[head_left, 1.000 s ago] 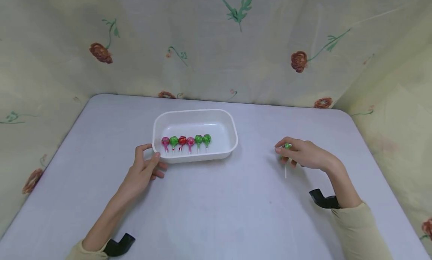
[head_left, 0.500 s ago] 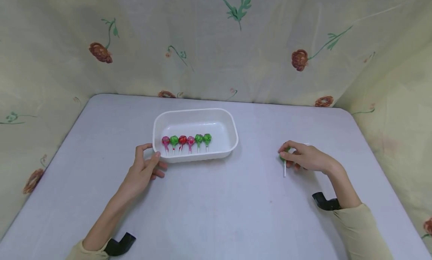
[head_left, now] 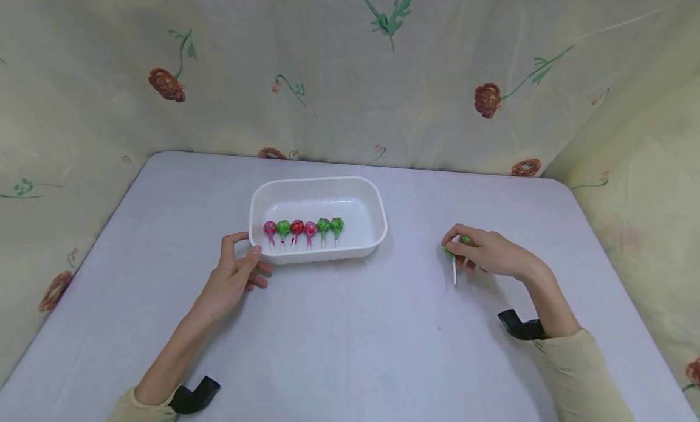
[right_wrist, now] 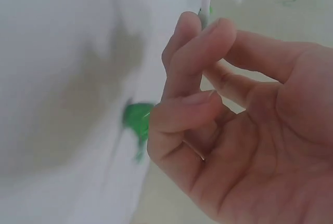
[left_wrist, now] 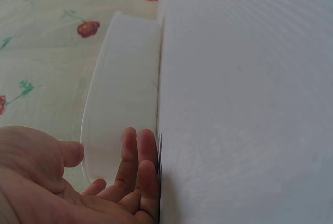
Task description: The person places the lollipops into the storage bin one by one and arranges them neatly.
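In the head view, a white plastic tray holds a row of wrapped lollipops in pink, green and red. My left hand holds its near left corner, thumb at the rim and forefinger against the side; other fingertips lie along the outer wall in the left wrist view. To the right of the tray, my right hand pinches a green lollipop, its white stick pointing towards me. A second green piece shows behind the fingers; a blurred green wrapper appears beside them in the right wrist view.
All this is on a table with a white cover. A flowered cloth hangs behind the far edge and along both sides. Black straps or mounts sit at both wrists.
My right hand dips slightly down and right, then comes back left with the green lollipop between its fingers. The left hand and the tray stay put.
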`<state>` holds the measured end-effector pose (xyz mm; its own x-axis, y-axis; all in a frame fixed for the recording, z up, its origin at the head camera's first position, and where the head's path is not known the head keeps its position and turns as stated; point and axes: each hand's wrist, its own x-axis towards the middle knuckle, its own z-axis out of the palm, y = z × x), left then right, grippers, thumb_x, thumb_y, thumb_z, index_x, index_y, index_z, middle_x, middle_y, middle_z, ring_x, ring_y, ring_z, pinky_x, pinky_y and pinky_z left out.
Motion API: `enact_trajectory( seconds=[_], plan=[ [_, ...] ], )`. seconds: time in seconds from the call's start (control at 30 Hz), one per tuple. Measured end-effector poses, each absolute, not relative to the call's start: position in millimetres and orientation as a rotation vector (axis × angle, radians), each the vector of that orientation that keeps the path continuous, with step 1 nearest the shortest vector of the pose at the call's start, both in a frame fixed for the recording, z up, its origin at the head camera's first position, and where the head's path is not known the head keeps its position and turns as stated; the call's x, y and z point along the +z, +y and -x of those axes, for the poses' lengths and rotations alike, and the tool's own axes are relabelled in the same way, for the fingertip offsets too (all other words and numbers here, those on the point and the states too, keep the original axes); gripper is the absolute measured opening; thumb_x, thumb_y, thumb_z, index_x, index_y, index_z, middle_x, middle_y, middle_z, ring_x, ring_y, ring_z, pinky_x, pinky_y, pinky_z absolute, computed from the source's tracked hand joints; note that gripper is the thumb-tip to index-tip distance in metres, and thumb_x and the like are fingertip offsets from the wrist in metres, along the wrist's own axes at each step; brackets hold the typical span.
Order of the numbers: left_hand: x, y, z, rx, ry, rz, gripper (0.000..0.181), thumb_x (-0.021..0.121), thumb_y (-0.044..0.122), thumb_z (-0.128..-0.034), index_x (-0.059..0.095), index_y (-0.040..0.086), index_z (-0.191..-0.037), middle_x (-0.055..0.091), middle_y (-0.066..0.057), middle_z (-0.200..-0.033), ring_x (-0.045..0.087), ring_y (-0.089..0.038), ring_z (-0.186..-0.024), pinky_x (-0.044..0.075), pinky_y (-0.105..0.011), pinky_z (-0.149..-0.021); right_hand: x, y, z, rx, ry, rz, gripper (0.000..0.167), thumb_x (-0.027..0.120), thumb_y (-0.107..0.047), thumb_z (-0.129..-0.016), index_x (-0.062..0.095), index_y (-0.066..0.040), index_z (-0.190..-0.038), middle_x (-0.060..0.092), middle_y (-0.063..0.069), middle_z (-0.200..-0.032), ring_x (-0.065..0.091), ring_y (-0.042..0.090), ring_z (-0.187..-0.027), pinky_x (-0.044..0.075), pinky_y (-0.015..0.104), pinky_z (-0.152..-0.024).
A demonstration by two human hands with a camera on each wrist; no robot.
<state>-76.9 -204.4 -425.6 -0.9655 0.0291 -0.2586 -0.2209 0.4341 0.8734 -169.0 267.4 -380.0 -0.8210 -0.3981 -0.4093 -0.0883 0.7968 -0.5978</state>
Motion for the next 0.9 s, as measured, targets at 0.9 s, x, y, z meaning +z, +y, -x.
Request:
enact_trajectory(
  seconds=[0.9],
  plan=[
    [-430,-205,78,1.569,2.449,0.153,0.059,0.039,0.041,-0.1181,0.014,0.014,-0.164,0.076,-0.024,-0.126,0.076,-0.019,-0.095,0.053,-0.025,-0.086,-345,153,203,-0.833,2.556,0.585,0.031,0.051,-0.037,-0.115,0.063,-0.012,-0.13,0.071,0.017,-0.113,0.068,0.025,-0.086,0.046,0.035,-0.08]
  ],
)
